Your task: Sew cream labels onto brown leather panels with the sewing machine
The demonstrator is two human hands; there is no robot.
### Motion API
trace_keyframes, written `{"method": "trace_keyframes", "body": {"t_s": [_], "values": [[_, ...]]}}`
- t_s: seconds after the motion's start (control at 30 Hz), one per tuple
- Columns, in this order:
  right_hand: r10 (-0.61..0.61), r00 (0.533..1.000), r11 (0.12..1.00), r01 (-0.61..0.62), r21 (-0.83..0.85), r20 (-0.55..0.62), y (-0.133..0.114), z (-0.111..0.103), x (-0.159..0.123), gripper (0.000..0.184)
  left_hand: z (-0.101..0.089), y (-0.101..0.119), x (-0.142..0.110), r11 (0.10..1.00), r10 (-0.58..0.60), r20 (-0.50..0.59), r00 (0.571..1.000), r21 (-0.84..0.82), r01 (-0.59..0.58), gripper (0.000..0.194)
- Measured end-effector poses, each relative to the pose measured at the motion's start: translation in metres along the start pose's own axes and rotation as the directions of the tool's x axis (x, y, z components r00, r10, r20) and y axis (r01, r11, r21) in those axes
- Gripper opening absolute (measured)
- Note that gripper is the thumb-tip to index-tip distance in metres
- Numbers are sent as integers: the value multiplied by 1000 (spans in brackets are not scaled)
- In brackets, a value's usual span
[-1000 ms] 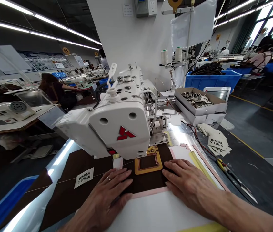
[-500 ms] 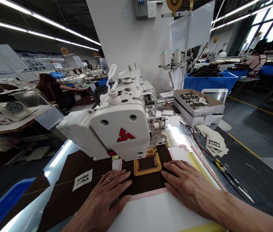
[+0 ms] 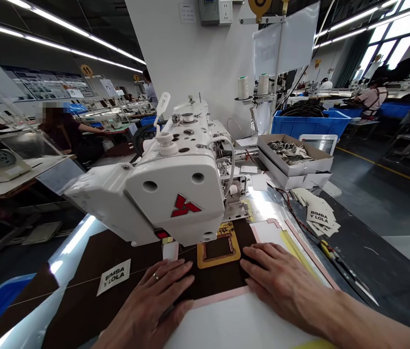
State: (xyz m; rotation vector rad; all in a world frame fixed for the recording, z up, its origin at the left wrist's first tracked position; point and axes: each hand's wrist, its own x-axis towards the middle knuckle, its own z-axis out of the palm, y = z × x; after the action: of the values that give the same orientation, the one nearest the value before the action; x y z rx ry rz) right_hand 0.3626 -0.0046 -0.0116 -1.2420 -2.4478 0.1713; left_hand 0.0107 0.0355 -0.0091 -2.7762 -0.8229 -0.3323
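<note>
Dark brown fabric (image 3: 205, 283) lies across the bed of a white sewing machine (image 3: 176, 194). My left hand (image 3: 157, 295) rests flat on it, fingers extended and a ring on one finger. On the other side my right hand (image 3: 277, 276) also lies flat, its fingertips beside a yellow frame (image 3: 219, 264) with a rectangular opening under the machine head. Between my hands is a white sheet with a pink edge (image 3: 219, 320). Left of my left hand a white label printed BIMBA Y LOLA (image 3: 115, 276) sits on the brown fabric.
At right, loose labels (image 3: 319, 218) lie near yellow-handled thread snips (image 3: 336, 261). Behind them stand a cardboard box of labels (image 3: 292, 160) and a blue bin (image 3: 310, 123). A blue tray (image 3: 1, 310) is at lower left. Other people sit at machines farther off.
The view has shifted slightly, so the machine and left label appear a little farther left. Both hands keep their flat pose on the material, with the yellow frame between them.
</note>
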Motion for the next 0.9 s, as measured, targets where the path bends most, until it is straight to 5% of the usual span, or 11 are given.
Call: {"method": "trace_keyframes", "body": {"t_s": [0.6,0.9], "values": [[-2,1000,1000,2,3,4,0,-3,-1,29,-3,1,-1,1000,-22,33,999,17,21,47],[-7,994,1000,4,-23,-109,1,3,-5,30,-2,2,0,999,-29,53,998,-31,30,45]]}}
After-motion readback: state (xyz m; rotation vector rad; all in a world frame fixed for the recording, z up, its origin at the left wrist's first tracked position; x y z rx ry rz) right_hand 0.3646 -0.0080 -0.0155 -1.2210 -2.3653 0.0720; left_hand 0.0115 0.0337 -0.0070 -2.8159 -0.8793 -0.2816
